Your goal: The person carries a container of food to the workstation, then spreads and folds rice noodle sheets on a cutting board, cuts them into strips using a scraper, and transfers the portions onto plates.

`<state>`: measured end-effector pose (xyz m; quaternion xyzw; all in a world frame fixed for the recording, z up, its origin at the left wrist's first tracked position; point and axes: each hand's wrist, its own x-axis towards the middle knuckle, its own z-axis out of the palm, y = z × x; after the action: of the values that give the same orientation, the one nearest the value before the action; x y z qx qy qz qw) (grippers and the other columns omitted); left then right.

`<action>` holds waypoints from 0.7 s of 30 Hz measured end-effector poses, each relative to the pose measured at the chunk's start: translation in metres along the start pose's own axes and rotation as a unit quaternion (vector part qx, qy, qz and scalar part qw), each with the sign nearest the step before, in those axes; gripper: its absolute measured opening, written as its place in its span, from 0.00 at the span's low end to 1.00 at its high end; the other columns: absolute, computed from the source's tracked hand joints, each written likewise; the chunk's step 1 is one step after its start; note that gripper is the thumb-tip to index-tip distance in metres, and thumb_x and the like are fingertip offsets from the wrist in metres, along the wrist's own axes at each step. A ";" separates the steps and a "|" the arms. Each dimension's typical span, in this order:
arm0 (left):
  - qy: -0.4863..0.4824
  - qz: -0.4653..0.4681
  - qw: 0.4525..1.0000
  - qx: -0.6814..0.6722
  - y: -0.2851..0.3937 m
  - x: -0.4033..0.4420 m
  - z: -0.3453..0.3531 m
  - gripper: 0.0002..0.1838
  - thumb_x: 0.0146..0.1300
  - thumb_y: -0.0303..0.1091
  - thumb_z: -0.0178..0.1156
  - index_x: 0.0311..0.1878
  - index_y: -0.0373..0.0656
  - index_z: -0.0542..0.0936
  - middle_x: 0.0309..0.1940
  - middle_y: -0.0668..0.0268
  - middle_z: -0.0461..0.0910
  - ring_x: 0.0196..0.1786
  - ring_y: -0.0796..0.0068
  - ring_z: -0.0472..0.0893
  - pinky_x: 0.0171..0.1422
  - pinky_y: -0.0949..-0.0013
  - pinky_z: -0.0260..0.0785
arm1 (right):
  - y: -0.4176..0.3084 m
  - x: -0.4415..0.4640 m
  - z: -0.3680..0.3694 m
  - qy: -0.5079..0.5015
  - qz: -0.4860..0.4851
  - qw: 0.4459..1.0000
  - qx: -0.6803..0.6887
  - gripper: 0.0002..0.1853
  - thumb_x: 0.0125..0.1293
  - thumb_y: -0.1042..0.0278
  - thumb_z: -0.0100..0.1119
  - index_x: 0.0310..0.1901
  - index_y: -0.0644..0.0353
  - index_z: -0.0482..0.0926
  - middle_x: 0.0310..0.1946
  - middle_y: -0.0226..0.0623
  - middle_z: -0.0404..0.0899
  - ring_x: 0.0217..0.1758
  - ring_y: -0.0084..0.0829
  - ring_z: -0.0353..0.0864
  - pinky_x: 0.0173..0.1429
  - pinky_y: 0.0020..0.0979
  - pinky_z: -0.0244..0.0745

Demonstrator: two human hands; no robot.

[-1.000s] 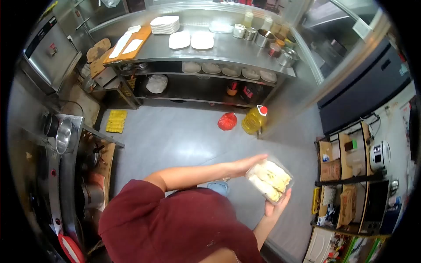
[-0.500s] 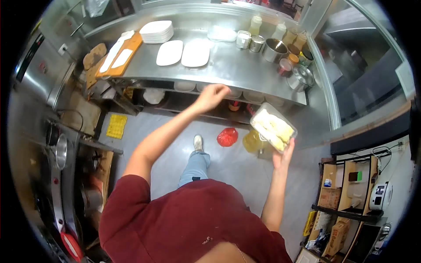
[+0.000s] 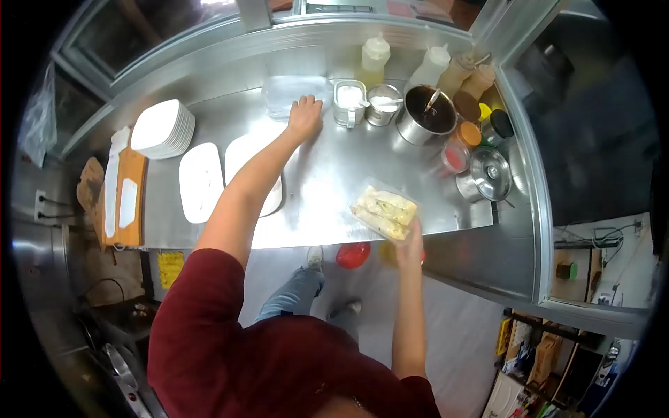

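Observation:
My left hand (image 3: 304,118) reaches across the steel counter, fingers a little apart over the right part of a clear plastic lid or tray (image 3: 280,97). Whether the fingertips press on it cannot be made out. In my right hand (image 3: 411,249) is a clear plastic container (image 3: 369,221), gripped at its near right corner and tilted. Pale yellow and white pieces of food (image 3: 387,209) fill it, and its exact kind is unclear. The container is above the counter's front edge. My left forearm partly covers the second white plate (image 3: 244,150).
The steel counter (image 3: 320,198) carries a plate stack (image 3: 164,130), another white plate (image 3: 201,182) and an orange cutting board (image 3: 132,184). Toward the right stand squeeze bottles (image 3: 375,56), metal cups (image 3: 383,104), a pot of dark sauce (image 3: 425,118) and a lidded pot (image 3: 486,175). A red bag (image 3: 353,255) lies below.
The view has come closer to the counter. My left hand has gone forward from in front of the counter to the clear plastic piece. My right hand has brought the food container over the counter's edge.

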<state>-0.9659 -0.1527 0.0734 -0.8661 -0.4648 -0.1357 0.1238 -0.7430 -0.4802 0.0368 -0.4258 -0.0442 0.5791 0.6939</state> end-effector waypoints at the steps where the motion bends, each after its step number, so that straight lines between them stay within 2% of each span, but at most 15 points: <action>1: -0.017 0.009 1.000 -0.002 -0.004 0.006 0.008 0.13 0.46 0.33 0.60 0.37 0.42 0.74 0.36 0.60 0.73 0.44 0.61 0.74 0.40 0.60 0.69 | 0.004 0.005 0.002 0.016 -0.016 0.999 -0.043 0.23 0.68 0.54 0.39 0.57 0.62 0.64 0.54 0.40 0.68 0.56 0.37 0.68 0.57 0.36 0.65; 4: -0.022 0.005 1.000 -0.018 -0.015 0.020 0.003 0.11 0.47 0.32 0.58 0.35 0.43 0.73 0.34 0.59 0.74 0.40 0.59 0.76 0.38 0.59 0.69 | -0.001 0.025 -0.007 0.056 -0.059 0.965 -0.250 0.21 0.67 0.55 0.39 0.50 0.64 0.70 0.50 0.41 0.70 0.52 0.39 0.70 0.52 0.37 0.66; 6: 0.019 -0.010 0.999 -0.044 -0.035 0.025 -0.038 0.09 0.48 0.32 0.57 0.35 0.43 0.73 0.31 0.58 0.75 0.37 0.58 0.76 0.37 0.58 0.69 | -0.006 0.033 -0.026 0.094 -0.076 0.877 -0.465 0.19 0.67 0.58 0.41 0.45 0.68 0.72 0.46 0.44 0.72 0.49 0.39 0.71 0.52 0.35 0.65; 8: 0.182 -0.104 0.978 -0.011 -0.064 0.015 -0.088 0.09 0.55 0.34 0.57 0.39 0.46 0.75 0.28 0.56 0.77 0.29 0.58 0.78 0.32 0.60 0.70 | -0.008 0.023 -0.017 0.129 -0.161 0.811 -0.548 0.19 0.67 0.59 0.44 0.48 0.69 0.70 0.45 0.44 0.70 0.48 0.35 0.71 0.53 0.32 0.65; 9: 0.275 -0.056 0.955 -0.096 -0.073 0.003 -0.127 0.09 0.61 0.36 0.54 0.41 0.43 0.75 0.29 0.56 0.79 0.27 0.62 0.79 0.29 0.65 0.71 | -0.012 0.011 -0.010 0.149 -0.197 0.770 -0.588 0.19 0.67 0.60 0.45 0.50 0.69 0.69 0.45 0.44 0.70 0.48 0.33 0.71 0.53 0.30 0.65; 11: 0.432 -0.121 0.831 -0.330 -0.058 -0.020 -0.171 0.10 0.65 0.35 0.51 0.42 0.39 0.74 0.29 0.60 0.79 0.28 0.72 0.79 0.30 0.71 0.71 | -0.026 -0.006 0.013 0.196 -0.267 0.791 -0.515 0.19 0.67 0.61 0.46 0.51 0.68 0.69 0.44 0.44 0.69 0.44 0.32 0.71 0.49 0.28 0.67; 12: 0.374 -0.158 0.827 -0.389 -0.040 -0.040 -0.173 0.11 0.65 0.35 0.50 0.43 0.38 0.74 0.29 0.62 0.79 0.29 0.75 0.78 0.30 0.73 0.71 | -0.027 -0.009 0.018 0.225 -0.303 0.780 -0.500 0.19 0.67 0.61 0.46 0.52 0.67 0.68 0.44 0.43 0.70 0.43 0.30 0.71 0.48 0.27 0.67; 14: 0.261 -0.234 0.795 -0.495 0.012 -0.073 -0.181 0.12 0.67 0.35 0.48 0.45 0.36 0.74 0.29 0.64 0.78 0.30 0.80 0.77 0.31 0.78 0.70 | -0.038 -0.024 0.061 0.200 -0.212 0.905 -0.311 0.19 0.67 0.61 0.45 0.53 0.67 0.67 0.44 0.40 0.71 0.41 0.28 0.72 0.45 0.26 0.68; 15: 0.142 -0.324 0.752 -0.557 0.045 -0.090 -0.161 0.13 0.67 0.34 0.48 0.48 0.36 0.74 0.28 0.66 0.78 0.29 0.82 0.76 0.31 0.78 0.70 | -0.038 -0.027 0.070 0.162 -0.215 0.924 -0.271 0.19 0.68 0.61 0.44 0.53 0.67 0.67 0.43 0.39 0.71 0.40 0.27 0.72 0.45 0.26 0.68; 16: 0.104 -0.318 0.720 -0.608 0.079 -0.105 -0.138 0.13 0.66 0.33 0.47 0.47 0.36 0.74 0.30 0.66 0.77 0.30 0.82 0.76 0.31 0.78 0.69 | -0.039 -0.027 0.078 0.121 -0.219 0.941 -0.230 0.20 0.68 0.60 0.43 0.54 0.67 0.67 0.43 0.38 0.72 0.39 0.26 0.72 0.44 0.26 0.68; 17: 0.022 -0.348 0.672 -0.653 0.109 -0.114 -0.126 0.13 0.66 0.31 0.48 0.49 0.35 0.73 0.31 0.64 0.77 0.30 0.82 0.75 0.31 0.78 0.69 | -0.039 -0.027 0.082 0.080 -0.219 0.954 -0.188 0.20 0.69 0.60 0.42 0.54 0.67 0.67 0.43 0.37 0.72 0.38 0.25 0.72 0.44 0.26 0.68; 18: 0.012 -0.352 0.556 -0.753 0.131 -0.124 -0.105 0.14 0.65 0.29 0.48 0.51 0.32 0.70 0.31 0.63 0.77 0.29 0.81 0.75 0.30 0.78 0.68 | -0.036 -0.026 0.079 0.106 -0.230 0.935 -0.248 0.20 0.68 0.60 0.42 0.54 0.67 0.67 0.43 0.38 0.72 0.38 0.27 0.73 0.43 0.28 0.69; 19: -0.007 -0.399 0.527 -0.751 0.149 -0.127 -0.102 0.15 0.65 0.27 0.47 0.53 0.30 0.68 0.31 0.63 0.77 0.28 0.80 0.75 0.30 0.78 0.67 | -0.031 -0.022 0.074 0.130 -0.240 0.912 -0.307 0.20 0.68 0.60 0.42 0.55 0.67 0.67 0.44 0.39 0.73 0.38 0.29 0.74 0.43 0.29 0.69; 20: -0.025 -0.392 0.540 -0.744 0.157 -0.134 -0.092 0.14 0.63 0.29 0.50 0.50 0.32 0.70 0.30 0.62 0.76 0.27 0.79 0.74 0.31 0.77 0.67 | -0.028 -0.014 0.068 0.152 -0.251 0.884 -0.364 0.21 0.68 0.60 0.41 0.55 0.67 0.66 0.44 0.40 0.73 0.37 0.31 0.74 0.42 0.31 0.70; 21: -0.030 -0.349 0.640 -0.684 0.159 -0.137 -0.086 0.14 0.62 0.29 0.51 0.49 0.33 0.71 0.30 0.61 0.76 0.27 0.77 0.74 0.31 0.75 0.67 | -0.027 -0.006 0.058 0.173 -0.296 0.820 -0.459 0.20 0.67 0.61 0.42 0.55 0.66 0.66 0.44 0.43 0.72 0.38 0.34 0.75 0.42 0.33 0.70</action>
<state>-0.9155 -0.3733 0.0920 -0.4802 -0.5109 -0.4222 -0.5746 -0.7565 -0.4524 0.0934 -0.7546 -0.3084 0.1754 0.5520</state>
